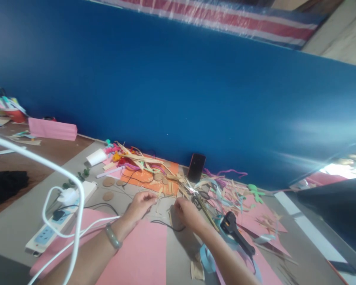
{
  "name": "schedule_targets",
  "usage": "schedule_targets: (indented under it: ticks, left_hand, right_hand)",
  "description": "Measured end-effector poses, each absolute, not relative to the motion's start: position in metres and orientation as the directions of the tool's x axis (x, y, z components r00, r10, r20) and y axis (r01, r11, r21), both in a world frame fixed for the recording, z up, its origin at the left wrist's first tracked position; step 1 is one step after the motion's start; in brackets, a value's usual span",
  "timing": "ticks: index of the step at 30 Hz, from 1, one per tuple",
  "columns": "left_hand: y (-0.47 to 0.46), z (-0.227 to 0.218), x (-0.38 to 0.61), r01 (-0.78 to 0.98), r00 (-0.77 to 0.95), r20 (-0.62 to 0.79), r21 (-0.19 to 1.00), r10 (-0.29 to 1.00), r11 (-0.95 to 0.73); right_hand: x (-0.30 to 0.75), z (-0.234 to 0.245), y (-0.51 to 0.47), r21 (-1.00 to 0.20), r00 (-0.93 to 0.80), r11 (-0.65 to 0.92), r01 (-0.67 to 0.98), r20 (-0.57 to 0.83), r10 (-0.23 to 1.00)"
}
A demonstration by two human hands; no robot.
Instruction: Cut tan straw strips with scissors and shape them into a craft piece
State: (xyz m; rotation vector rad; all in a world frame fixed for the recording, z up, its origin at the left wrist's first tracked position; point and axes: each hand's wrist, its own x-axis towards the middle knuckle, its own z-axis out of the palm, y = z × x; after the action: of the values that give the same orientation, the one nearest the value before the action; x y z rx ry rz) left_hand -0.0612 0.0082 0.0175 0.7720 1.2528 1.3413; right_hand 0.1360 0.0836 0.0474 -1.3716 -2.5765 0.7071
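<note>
My left hand (pixel 141 204), with a bracelet (pixel 113 236) at the wrist, is closed in a pinch above the pink paper (pixel 139 253). A small pale tan strip (pixel 159 193) sticks up from its fingertips. To its right, my right hand (pixel 185 211) is curled shut with the fingers turned down near the grey table top. What those fingers hold, if anything, is hidden. Scissors (pixel 197 202) lie just beyond the right hand, among loose tan scraps. A dark cord (pixel 166 224) runs across the table between the hands.
A power strip (pixel 62 217) with white cables stands at left, one cable looping high in front. A black glue gun (pixel 237 233) lies beside my right forearm. A phone (pixel 196 167) leans on the blue panel (pixel 178 87). Orange paper (pixel 133 179) and craft scraps lie behind.
</note>
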Motion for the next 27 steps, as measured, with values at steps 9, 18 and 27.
schedule_targets:
  ticks: [9,18,27]
  left_hand:
    - [0.01,0.0,-0.057,-0.238,-0.141,-0.241,0.95,0.96,0.203]
    - [0.008,0.006,-0.056,-0.065,-0.164,-0.194,0.981,0.967,0.185]
    - [0.005,0.009,-0.059,0.059,-0.144,-0.156,0.984,0.977,0.166]
  right_hand:
    - [0.126,0.072,0.065,-0.697,-0.57,0.433,0.571,0.043,0.821]
    - [0.122,0.07,0.067,-0.972,-0.559,0.026,0.234,-0.113,0.821]
    - [0.13,0.053,0.071,-0.967,-0.474,-0.121,0.225,-0.217,0.853]
